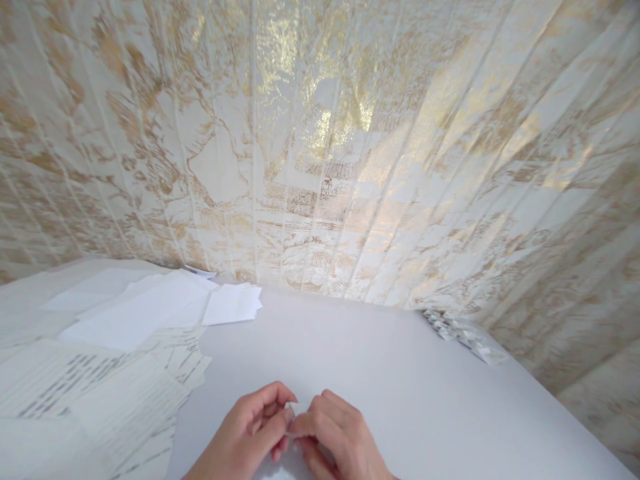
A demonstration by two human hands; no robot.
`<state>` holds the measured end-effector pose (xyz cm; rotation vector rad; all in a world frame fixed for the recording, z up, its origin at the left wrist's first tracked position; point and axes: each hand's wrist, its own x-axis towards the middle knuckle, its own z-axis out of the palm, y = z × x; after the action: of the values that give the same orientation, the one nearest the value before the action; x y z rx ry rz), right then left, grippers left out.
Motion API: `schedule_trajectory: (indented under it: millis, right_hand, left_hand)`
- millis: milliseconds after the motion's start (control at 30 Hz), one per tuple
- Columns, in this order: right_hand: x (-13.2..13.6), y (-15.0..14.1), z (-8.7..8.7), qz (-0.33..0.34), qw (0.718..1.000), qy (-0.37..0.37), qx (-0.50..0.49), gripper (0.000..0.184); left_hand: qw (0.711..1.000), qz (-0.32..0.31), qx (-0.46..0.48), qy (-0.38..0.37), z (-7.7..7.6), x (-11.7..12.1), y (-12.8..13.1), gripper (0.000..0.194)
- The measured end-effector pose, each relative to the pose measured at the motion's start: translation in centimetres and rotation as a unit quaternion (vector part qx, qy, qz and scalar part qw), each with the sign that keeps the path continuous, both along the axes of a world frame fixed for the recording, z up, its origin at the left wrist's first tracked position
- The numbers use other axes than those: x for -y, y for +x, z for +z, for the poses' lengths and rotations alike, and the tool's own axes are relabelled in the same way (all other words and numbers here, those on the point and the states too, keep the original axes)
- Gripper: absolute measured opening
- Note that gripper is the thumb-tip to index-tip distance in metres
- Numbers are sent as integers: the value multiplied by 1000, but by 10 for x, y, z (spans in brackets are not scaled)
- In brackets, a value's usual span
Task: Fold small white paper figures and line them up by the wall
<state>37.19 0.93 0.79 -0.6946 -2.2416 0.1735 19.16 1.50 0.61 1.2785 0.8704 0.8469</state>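
Close together at the bottom middle, my two hands pinch a small piece of white paper (299, 407). My left hand (245, 430) has its thumb and index finger closed on the left side of the piece. From the right, the curled fingers of my right hand (343, 430) press on the same piece. Most of the paper is hidden by the fingers, so its full shape cannot be made out. Under the hands, at the lower edge, a pale whitish patch shows partly.
On the left of the white table (320, 347) printed sheets (115, 400) overlap, with blank white paper pieces (145, 307) behind them. A small stack of white slips (233, 305) lies beside those. Small folded-looking pieces (460, 333) sit at the back right. Gold-patterned wallpaper (320, 167) rises behind.
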Motion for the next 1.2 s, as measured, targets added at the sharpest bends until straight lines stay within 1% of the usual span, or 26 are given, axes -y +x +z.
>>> schedule_trajectory:
  millis: [100, 167, 233, 400, 467, 533, 600, 633, 700, 833, 900, 967, 1033, 1200]
  right_hand:
    - [-2, 2, -1, 22, 999, -33, -21, 29]
    - [-2, 3, 0, 19, 997, -62, -28, 37]
    - [-2, 4, 0, 15, 996, -86, -36, 42]
    - [-1, 4, -4, 25, 988, -120, -97, 38]
    - [0, 4, -7, 18, 981, -160, -111, 38]
    - [2, 3, -9, 1, 964, -237, -124, 42]
    - [4, 1, -9, 1, 938, -318, -141, 45]
    - [5, 1, -7, 7, 925, -348, -152, 45]
    - [5, -2, -5, 25, 906, -382, -179, 43]
    - [5, -4, -4, 66, 878, -412, -233, 37]
    - [4, -4, -8, 66, 871, -420, -248, 35]
    - [3, -3, -13, 50, 870, -418, -255, 36]
    - [3, -3, -14, 48, 869, -417, -260, 37]
    - [6, -3, -5, 66, 869, -430, -237, 40]
  left_hand:
    - [1000, -29, -7, 7, -2, -4, -2, 54]
    - [999, -36, -16, 11, -2, -5, -3, 54]
    - [999, -44, -22, 19, -2, -4, -4, 53]
    - [998, -59, 8, 21, 0, 2, -4, 56]
    - [998, -64, 8, 23, -1, 3, -3, 54]
    - [997, -70, -7, 26, -2, 5, -3, 50]
    - [997, -73, -19, 30, -2, 5, -4, 49]
    - [997, -73, -24, 32, -3, 6, -4, 49]
    - [996, -74, -28, 37, -1, 7, -4, 49]
    - [996, -71, -32, 42, 6, 12, -3, 50]
    - [997, -58, -33, 45, 9, 15, -1, 48]
    - [997, -48, -32, 45, 9, 16, 0, 46]
    - [997, -51, -31, 41, 7, 16, 1, 46]
    - [995, -75, -45, 41, 4, 14, 1, 43]
